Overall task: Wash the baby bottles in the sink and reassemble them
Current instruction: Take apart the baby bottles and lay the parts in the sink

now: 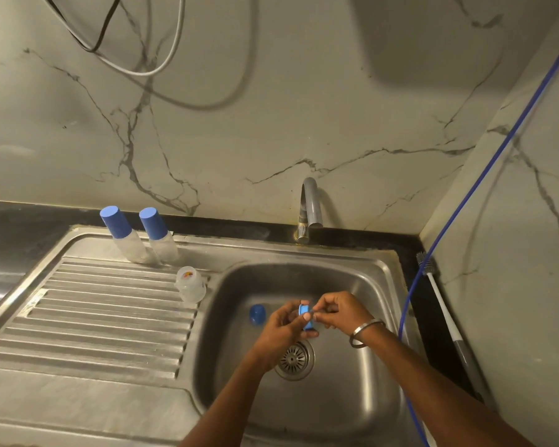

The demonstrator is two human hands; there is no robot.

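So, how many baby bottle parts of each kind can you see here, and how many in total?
Capped bottles standing on the drainboard: 2
Uncapped clear bottle on the drainboard: 1
Blue cap lying in the sink basin: 1
Blue ring held between left hand and right hand: 1
Total: 5

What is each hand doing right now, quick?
Left hand: grips the small round blue plastic ring.
Right hand: fingers pinch at the same ring; what else it holds cannot be told.
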